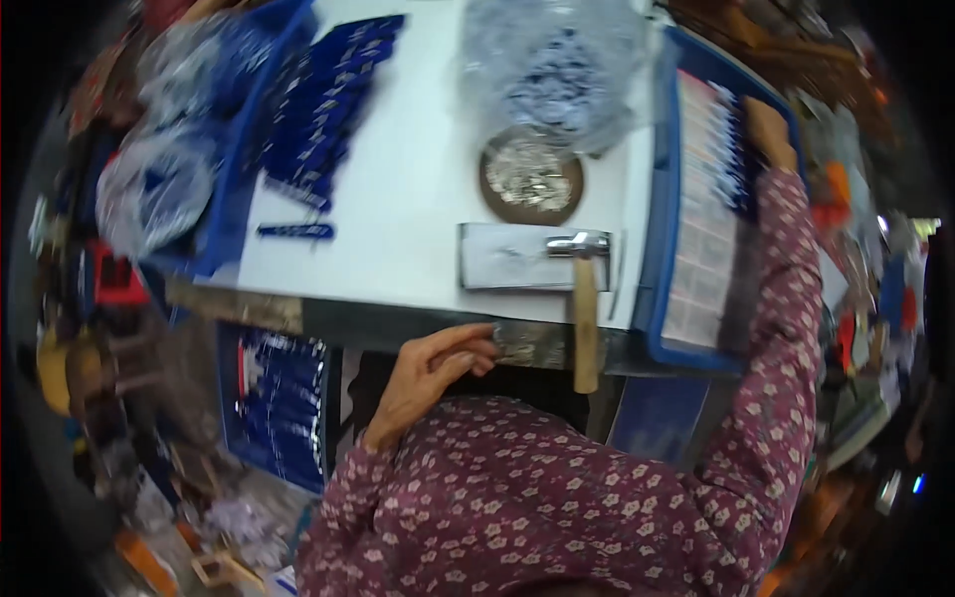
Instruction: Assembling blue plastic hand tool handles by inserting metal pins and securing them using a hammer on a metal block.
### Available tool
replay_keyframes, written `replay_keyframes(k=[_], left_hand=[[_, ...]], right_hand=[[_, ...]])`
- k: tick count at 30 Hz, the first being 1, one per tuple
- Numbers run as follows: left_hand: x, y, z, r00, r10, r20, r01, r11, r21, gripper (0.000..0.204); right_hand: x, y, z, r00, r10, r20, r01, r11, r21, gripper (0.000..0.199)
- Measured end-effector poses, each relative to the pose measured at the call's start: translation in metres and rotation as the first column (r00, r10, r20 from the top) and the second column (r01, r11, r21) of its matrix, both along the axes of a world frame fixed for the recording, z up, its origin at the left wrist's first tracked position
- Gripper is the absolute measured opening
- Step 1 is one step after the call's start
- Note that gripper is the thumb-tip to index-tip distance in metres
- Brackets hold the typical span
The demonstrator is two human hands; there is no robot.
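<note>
My left hand (428,378) hovers at the table's front edge, fingers stretched forward and nothing clearly held; a small grey spot shows at one fingertip. My right hand (768,129) reaches into a blue tray (652,289) on the right, beside a row of dark blue pieces (734,149); its fingers are mostly hidden. Between the hands, a wooden-handled hammer (585,328) rests with its metal head on a flat rectangular block (497,261), the handle overhanging the edge. Behind it stands a round brown dish (489,194) of small shiny metal parts (532,171).
A clear plastic bag (567,85) of bluish pieces lies behind the dish. Rows of dark blue pieces (333,99) cover the table's left, with a single blue piece (295,231) nearer. A blue crate (229,189) with plastic bags stands far left. Below sits a tray of blue pieces (284,408).
</note>
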State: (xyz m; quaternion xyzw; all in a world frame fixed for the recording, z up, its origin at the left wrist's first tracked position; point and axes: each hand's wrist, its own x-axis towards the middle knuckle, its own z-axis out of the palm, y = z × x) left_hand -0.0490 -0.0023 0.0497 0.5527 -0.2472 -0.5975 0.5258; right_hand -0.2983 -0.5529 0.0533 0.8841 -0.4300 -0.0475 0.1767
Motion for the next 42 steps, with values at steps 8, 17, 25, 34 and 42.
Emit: replay_keyframes(k=[8, 17, 25, 34, 42], left_hand=[[0.004, 0.007, -0.014, 0.994, -0.015, -0.104, 0.007, 0.997, -0.073, 0.036], [0.01, 0.009, -0.006, 0.994, -0.029, -0.105, 0.022, 0.998, -0.066, 0.034], [0.074, 0.021, 0.019, 0.927, 0.215, 0.307, -0.207, 0.976, -0.059, 0.025], [0.166, 0.009, -0.036, 0.067, 0.245, 0.967, -0.014, 0.969, -0.245, 0.023], [0.191, 0.018, -0.047, -0.083, 0.178, 0.981, 0.185, 0.97, -0.16, 0.04]], right_hand=[[-0.006, -0.034, -0.005, 0.998, 0.035, -0.056, -0.031, 0.998, 0.058, 0.017], [-0.006, -0.032, -0.024, 0.998, 0.036, -0.058, -0.037, 0.999, -0.019, 0.026], [-0.015, -0.015, -0.031, 0.983, 0.16, 0.087, -0.146, 0.979, -0.144, 0.037], [0.016, 0.104, 0.023, 0.844, 0.278, 0.458, -0.303, 0.953, -0.021, 0.024], [0.021, 0.228, 0.045, 0.817, 0.229, 0.529, -0.316, 0.946, 0.078, 0.022]])
